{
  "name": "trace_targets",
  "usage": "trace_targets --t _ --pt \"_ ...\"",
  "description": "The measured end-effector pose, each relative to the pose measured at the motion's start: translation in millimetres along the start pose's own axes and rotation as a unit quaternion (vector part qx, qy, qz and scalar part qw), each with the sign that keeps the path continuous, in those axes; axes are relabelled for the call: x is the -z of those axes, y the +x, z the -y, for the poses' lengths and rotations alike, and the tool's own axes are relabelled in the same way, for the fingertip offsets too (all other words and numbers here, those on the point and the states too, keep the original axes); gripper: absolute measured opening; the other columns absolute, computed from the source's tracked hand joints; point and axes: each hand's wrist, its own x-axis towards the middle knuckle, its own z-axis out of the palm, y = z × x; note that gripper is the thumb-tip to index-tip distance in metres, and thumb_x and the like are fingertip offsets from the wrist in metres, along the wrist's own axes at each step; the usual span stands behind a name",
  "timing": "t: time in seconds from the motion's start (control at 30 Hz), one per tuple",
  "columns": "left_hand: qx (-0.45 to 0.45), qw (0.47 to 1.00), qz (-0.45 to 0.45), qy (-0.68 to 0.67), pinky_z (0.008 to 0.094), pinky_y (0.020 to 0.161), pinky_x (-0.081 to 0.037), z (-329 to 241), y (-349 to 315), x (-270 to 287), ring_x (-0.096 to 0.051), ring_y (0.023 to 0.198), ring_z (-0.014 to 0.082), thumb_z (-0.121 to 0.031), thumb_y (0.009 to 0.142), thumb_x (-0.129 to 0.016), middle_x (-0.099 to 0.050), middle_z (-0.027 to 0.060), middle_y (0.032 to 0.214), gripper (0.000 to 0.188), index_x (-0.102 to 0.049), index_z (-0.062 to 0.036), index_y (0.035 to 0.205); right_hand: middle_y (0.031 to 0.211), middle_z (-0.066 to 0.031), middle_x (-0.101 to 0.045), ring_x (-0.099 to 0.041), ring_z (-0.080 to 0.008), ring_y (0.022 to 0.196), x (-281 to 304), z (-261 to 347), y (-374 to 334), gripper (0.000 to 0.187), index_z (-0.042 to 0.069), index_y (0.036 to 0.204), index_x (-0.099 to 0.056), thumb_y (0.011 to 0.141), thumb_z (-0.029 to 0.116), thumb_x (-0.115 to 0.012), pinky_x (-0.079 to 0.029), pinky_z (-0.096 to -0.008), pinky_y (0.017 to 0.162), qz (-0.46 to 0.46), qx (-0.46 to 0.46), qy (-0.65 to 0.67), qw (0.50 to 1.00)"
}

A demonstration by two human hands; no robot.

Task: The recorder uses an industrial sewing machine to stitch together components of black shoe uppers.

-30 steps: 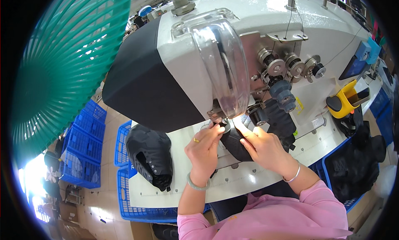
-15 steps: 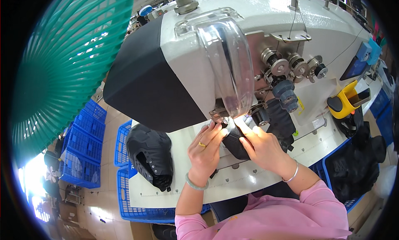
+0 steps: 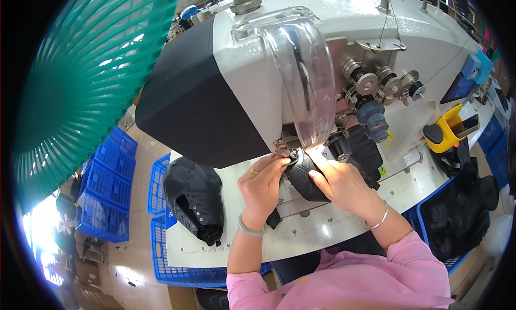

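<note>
Beneath the head of a sewing machine (image 3: 247, 95) lies a black shoe upper (image 3: 307, 180), its perforated face showing. My left hand (image 3: 260, 185), with a gold ring, pinches the upper's edge beside the lit presser foot (image 3: 287, 151). On the other side my right hand (image 3: 346, 187) grips the same piece, index finger stretched toward the needle area and thumb on the perforated face. The needle tip and part of the fingertips are hard to make out. Another black upper (image 3: 193, 200) rests on the white table at the left.
A green fan guard (image 3: 80, 84) fills the upper left. Blue crates (image 3: 107, 192) are stacked on the floor, and a blue basket (image 3: 161, 256) sits under the table edge. Black pieces (image 3: 457, 213) lie in a basket at right. A yellow holder (image 3: 449, 130) stands behind them.
The upper has turned under the presser foot, so more of its perforated face shows. My left fingers, flatter before, are now bent at its edge. My right hand has shifted slightly right.
</note>
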Motion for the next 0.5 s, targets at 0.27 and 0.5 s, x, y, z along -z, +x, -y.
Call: trace_targets --t 0.27,0.5 --pt "-0.064 0.997 -0.025 0.020 0.0326 0.083 -0.057 1.2 -1.7 -1.3 -0.072 0.090 0.0276 0.005 0.074 -0.073 -0.072 0.0101 0.090 0.017 -0.074 -0.0014 0.090 0.070 -0.0176 -0.064 -0.064 -0.0372 0.061 2.3 2.6 3.9 0.024 0.001 0.100 -0.059 0.095 0.024 -0.058 -0.052 -0.0442 0.054 0.031 -0.014 0.005 0.999" --pt "-0.134 0.989 -0.009 0.060 0.0351 0.084 -0.059 2.4 2.0 -0.6 -0.070 0.090 0.0282 0.006 0.072 -0.071 -0.072 0.0083 0.096 0.020 -0.072 -0.0011 0.090 0.069 -0.0179 -0.063 -0.064 -0.0380 0.063 10.9 0.7 8.0 0.024 0.001 0.096 -0.059 0.095 0.025 -0.057 -0.052 -0.0450 0.056 0.042 -0.011 0.019 0.999"
